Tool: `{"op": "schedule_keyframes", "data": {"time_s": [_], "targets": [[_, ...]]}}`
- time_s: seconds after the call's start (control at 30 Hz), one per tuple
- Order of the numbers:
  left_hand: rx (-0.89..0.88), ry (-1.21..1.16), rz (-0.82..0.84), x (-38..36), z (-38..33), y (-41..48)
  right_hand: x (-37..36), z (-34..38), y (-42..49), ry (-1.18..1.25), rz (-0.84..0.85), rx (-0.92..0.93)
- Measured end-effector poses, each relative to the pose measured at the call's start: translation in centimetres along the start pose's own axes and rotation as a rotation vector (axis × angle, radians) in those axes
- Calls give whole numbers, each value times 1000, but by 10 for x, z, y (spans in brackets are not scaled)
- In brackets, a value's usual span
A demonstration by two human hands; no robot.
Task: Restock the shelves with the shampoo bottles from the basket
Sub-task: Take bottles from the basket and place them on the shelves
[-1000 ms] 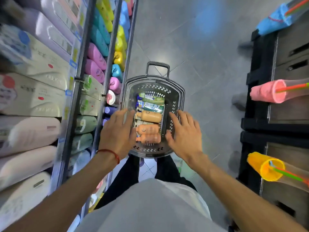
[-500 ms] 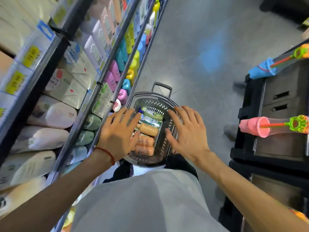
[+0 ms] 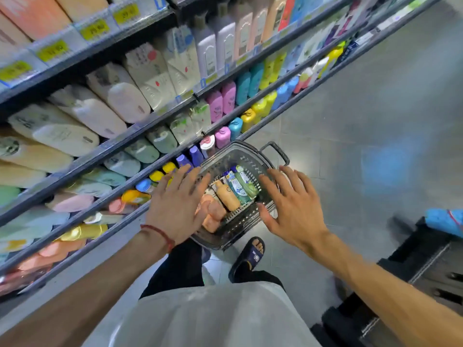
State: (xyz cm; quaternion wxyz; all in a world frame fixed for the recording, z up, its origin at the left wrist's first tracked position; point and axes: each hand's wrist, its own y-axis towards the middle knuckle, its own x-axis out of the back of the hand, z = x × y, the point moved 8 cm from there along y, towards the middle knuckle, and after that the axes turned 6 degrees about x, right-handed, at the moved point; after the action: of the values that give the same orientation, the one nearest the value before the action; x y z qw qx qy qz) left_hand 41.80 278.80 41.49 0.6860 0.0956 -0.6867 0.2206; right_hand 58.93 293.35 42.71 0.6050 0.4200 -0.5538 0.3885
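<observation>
Head view, looking down: the left grip (image 3: 179, 209) hovers spread, fingers fanned wide and pinching nothing, above the near-left rim of the grey basket (image 3: 253, 159). The right grip (image 3: 293, 209) is equally spread and empty, above the basket's right rim; whether either palm touches the plastic cannot be told. Between the two grips, inside the basket, lie the shampoo bottles: an orange bottle (image 3: 226, 197) in the middle, a blue-and-white bottle (image 3: 234, 184) and a green bottle (image 3: 246, 182) just beside it toward the right grip, and peach bottles (image 3: 213, 216) partly hidden under the left grip's fingers. All lie on their sides, touching one another. A red string bracelet (image 3: 157, 232) circles the left wrist.

Left of the left grip run the shelves (image 3: 112, 144), stocked in tiers with cream, mint, pink, yellow and blue bottles; yellow price tags (image 3: 52, 50) line the top edge. Beyond the basket's far end its handle (image 3: 278, 151) sticks out over the grey floor (image 3: 350, 108). Below the right grip, a foot in a dark sandal (image 3: 251, 254) stands on the floor beside the basket. Well right of the right grip stands a black rack (image 3: 413, 271).
</observation>
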Motion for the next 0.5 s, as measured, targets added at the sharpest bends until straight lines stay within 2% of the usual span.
{"op": "schedule_keyframes", "data": {"time_s": [0.1, 0.3, 0.5], "targets": [[31, -5, -26, -11, 2, -13, -1, -4, 5, -11, -24, 48], [64, -4, -27, -40, 13, -7, -18, -5, 19, -30, 33, 44], [112, -47, -5, -60, 2, 21, -53, -20, 34, -17, 101, 148]]}}
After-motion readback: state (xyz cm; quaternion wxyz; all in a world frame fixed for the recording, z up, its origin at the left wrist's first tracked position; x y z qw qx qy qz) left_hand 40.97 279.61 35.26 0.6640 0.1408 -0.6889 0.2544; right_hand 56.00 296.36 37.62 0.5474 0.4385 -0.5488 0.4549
